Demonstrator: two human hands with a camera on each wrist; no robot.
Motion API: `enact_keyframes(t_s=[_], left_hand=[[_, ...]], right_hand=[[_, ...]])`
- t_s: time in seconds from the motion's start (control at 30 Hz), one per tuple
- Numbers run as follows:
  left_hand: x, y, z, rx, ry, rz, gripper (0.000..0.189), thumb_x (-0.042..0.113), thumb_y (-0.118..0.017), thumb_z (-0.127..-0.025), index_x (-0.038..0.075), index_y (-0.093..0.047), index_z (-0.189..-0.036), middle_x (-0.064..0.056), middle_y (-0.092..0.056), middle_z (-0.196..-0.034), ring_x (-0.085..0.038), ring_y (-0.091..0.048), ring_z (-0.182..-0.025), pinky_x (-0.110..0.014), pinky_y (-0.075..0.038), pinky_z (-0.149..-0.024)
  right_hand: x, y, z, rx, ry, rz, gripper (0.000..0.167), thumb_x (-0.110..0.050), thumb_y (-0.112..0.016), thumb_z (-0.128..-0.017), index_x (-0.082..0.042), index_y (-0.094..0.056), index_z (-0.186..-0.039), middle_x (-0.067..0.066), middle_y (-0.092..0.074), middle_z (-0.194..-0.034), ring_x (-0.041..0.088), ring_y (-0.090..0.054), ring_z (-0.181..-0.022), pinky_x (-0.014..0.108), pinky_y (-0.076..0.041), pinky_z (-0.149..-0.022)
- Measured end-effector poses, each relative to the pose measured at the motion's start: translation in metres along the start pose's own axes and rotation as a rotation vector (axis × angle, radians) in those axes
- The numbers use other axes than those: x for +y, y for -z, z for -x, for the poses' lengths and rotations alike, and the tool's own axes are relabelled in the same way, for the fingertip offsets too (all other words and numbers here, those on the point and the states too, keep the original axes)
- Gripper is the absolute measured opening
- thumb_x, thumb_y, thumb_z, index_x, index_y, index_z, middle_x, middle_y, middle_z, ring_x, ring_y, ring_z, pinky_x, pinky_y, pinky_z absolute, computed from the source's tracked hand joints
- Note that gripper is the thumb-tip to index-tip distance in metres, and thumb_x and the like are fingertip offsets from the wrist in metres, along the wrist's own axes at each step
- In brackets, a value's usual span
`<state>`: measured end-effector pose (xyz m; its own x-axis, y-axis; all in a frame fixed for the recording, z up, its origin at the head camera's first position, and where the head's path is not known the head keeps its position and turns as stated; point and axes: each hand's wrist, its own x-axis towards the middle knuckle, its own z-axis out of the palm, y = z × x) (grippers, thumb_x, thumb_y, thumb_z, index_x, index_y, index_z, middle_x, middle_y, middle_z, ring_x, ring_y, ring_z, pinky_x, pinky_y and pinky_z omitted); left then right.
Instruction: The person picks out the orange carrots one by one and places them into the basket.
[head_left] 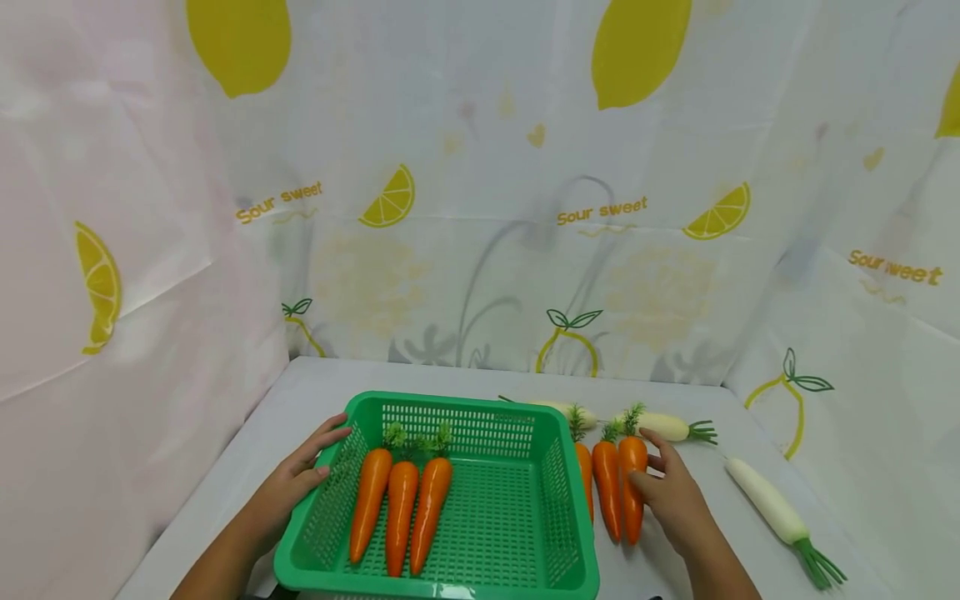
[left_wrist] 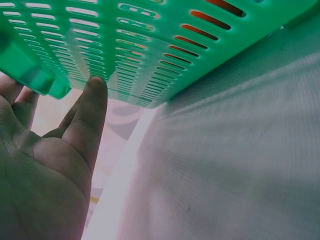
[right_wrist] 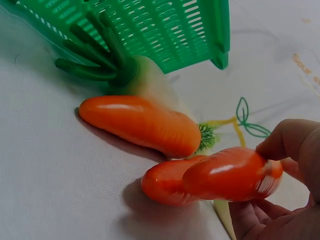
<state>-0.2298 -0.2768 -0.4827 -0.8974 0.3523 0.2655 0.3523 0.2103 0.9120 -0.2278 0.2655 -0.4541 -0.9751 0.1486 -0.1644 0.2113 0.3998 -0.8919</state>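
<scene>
- The right hand [head_left: 678, 500] pinches a glossy orange carrot [right_wrist: 227, 172], smooth and tapering, between thumb and fingers; it is just right of the basket.
- Left of that grip, two more carrots [head_left: 606, 487] lie side by side with feathery green tops; the basket wall hides part of the farther one.
- Further left stands a green plastic basket [head_left: 457, 402], rectangular and pierced with slots, its near rim cut off by the head view.
- Inside it, three shiny carrots [head_left: 402, 504] lie in a row, their frilly tops bunched together.
- At the basket's far side from the grip, the left hand [head_left: 281, 500] rests against rim and wall, fingers fairly straight.
- Beyond the grip, two pale radishes [head_left: 663, 426] are partly covered; right of it, another white radish [head_left: 768, 500] ends in stubby green stalks.
- Underneath spreads a white woven-looking cloth [left_wrist: 240, 150].
</scene>
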Motion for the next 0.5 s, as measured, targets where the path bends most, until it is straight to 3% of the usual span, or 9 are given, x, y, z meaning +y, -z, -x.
enact_keyframes(t_s=[0.03, 0.1, 0.17, 0.27, 0.5], left_hand=[[0.000, 0.000, 0.001, 0.002, 0.002, 0.001, 0.049, 0.013, -0.039, -0.111, 0.004, -0.040, -0.159, -0.006, -0.015, -0.176, 0.021, -0.017, -0.143, -0.067, -0.020, -0.118], [0.000, 0.000, 0.001, 0.005, 0.003, -0.002, 0.048, 0.013, -0.039, -0.112, 0.003, -0.040, -0.159, -0.006, -0.016, -0.176, 0.021, -0.017, -0.143, -0.070, -0.019, -0.115], [0.000, 0.000, 0.001, 0.002, -0.001, -0.004, 0.048, 0.013, -0.039, -0.112, 0.004, -0.040, -0.159, -0.006, -0.016, -0.176, 0.021, -0.018, -0.143, -0.049, -0.029, -0.119], [0.000, 0.000, 0.001, -0.004, -0.012, -0.001, 0.049, 0.013, -0.039, -0.112, 0.004, -0.039, -0.159, -0.005, -0.016, -0.176, 0.020, -0.020, -0.143, -0.018, -0.037, -0.105], [0.000, 0.000, 0.000, -0.009, -0.015, 0.031, 0.050, 0.012, -0.040, -0.111, 0.001, -0.037, -0.159, -0.001, -0.016, -0.175, 0.019, -0.025, -0.140, -0.018, -0.043, -0.101]], right_hand=[[-0.002, -0.001, 0.000, -0.003, 0.003, -0.001, 0.077, -0.013, -0.060, -0.097, -0.018, -0.026, -0.165, 0.031, -0.032, -0.159, 0.043, -0.052, -0.131, 0.040, -0.056, -0.089], [-0.005, -0.002, 0.000, -0.013, 0.005, 0.004, 0.074, -0.013, -0.060, -0.097, -0.017, -0.029, -0.164, 0.031, -0.034, -0.159, 0.042, -0.053, -0.129, 0.039, -0.057, -0.088], [-0.009, -0.002, 0.001, -0.018, 0.008, 0.008, 0.072, -0.014, -0.061, -0.097, -0.017, -0.031, -0.163, 0.030, -0.036, -0.158, 0.041, -0.055, -0.128, 0.038, -0.057, -0.087], [-0.014, -0.002, 0.003, -0.024, 0.017, 0.003, 0.073, -0.013, -0.061, -0.096, -0.018, -0.032, -0.163, 0.029, -0.038, -0.157, 0.039, -0.057, -0.126, 0.038, -0.056, -0.087], [-0.025, -0.004, 0.005, -0.059, 0.039, -0.052, 0.071, -0.012, -0.061, -0.098, -0.017, -0.031, -0.163, 0.028, -0.038, -0.157, 0.037, -0.060, -0.127, 0.042, -0.057, -0.094]])
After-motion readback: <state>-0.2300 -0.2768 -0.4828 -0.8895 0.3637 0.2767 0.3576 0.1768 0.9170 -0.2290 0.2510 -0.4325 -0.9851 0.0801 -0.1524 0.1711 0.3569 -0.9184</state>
